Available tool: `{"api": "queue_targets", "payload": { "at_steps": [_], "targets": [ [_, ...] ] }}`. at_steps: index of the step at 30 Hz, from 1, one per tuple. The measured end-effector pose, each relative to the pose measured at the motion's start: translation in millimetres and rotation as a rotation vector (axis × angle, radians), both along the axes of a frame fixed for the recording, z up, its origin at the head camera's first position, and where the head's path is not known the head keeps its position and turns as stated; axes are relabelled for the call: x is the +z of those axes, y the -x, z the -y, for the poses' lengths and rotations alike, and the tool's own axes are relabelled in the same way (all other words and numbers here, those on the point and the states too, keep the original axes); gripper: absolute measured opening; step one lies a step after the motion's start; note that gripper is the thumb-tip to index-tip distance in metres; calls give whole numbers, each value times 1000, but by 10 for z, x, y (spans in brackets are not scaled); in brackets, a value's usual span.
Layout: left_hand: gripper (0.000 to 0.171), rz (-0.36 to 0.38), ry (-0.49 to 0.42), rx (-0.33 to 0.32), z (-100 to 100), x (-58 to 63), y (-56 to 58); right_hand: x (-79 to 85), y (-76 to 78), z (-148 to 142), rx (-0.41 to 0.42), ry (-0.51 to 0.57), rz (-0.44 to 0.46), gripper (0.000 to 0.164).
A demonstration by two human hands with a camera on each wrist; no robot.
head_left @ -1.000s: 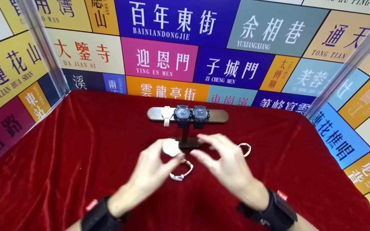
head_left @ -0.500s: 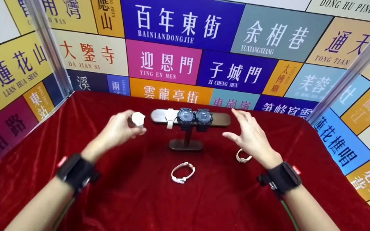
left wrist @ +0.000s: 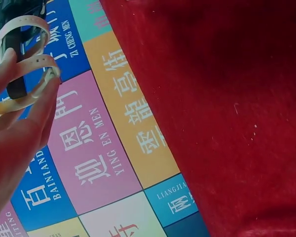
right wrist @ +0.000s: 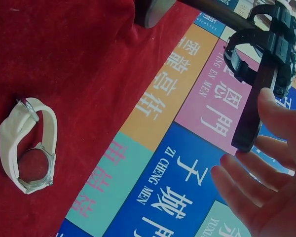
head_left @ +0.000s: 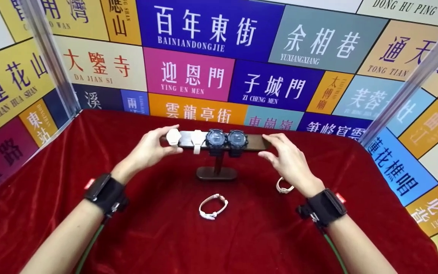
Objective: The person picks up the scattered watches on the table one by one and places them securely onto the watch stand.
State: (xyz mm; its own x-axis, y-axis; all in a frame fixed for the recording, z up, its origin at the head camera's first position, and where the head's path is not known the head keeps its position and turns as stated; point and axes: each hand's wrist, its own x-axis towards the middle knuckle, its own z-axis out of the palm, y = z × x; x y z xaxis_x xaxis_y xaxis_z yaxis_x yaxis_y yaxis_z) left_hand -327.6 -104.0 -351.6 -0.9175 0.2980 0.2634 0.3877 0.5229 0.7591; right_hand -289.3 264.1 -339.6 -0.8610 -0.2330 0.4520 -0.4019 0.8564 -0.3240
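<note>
One white round-faced watch (head_left: pixel 173 137) is circling the left end of a brown metal T-shaped stand (head_left: pixel 257 142), the left hand (head_left: pixel 150 147) pinching it. The right hand (head_left: pixel 289 161) is resting loosely at the opposite end, thumb and fingers apart. Another white watch (head_left: pixel 197 139) and two black round watches (head_left: pixel 216 137) are sitting between, while two pale looped watches (head_left: pixel 203 214) are lying on red velvet cloth (head_left: pixel 146 228).

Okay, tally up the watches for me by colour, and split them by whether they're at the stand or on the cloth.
Black watches at the stand: 2
Pale watches at the stand: 2
Pale watches on the red cloth: 2
Total: 6
</note>
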Motion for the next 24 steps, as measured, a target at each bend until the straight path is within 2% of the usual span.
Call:
{"api": "queue_targets", "payload": {
  "at_steps": [6, 12, 16, 18, 21, 24],
  "targets": [
    [82, -20, 36, -38, -88, 7, 17, 10, 3, -1, 8, 4, -55, 44],
    [88, 16, 72, -64, -134, 53, 45, 1, -11, 12, 17, -30, -99, 41],
    [86, 41, 29, -82, -123, 27, 78, -19, -13, 18, 21, -41, -123, 40],
    [84, 51, -26, -87, -118, -5, 90, -25, -14, 24, 22, -47, -128, 39],
    [77, 25, -89, -91, -99, -45, 92, -28, -20, 32, 27, -58, -134, 39],
    [68, -9, -97, -102, -64, -42, 78, -29, -26, 35, 29, -64, -138, 39]
  ]
}}
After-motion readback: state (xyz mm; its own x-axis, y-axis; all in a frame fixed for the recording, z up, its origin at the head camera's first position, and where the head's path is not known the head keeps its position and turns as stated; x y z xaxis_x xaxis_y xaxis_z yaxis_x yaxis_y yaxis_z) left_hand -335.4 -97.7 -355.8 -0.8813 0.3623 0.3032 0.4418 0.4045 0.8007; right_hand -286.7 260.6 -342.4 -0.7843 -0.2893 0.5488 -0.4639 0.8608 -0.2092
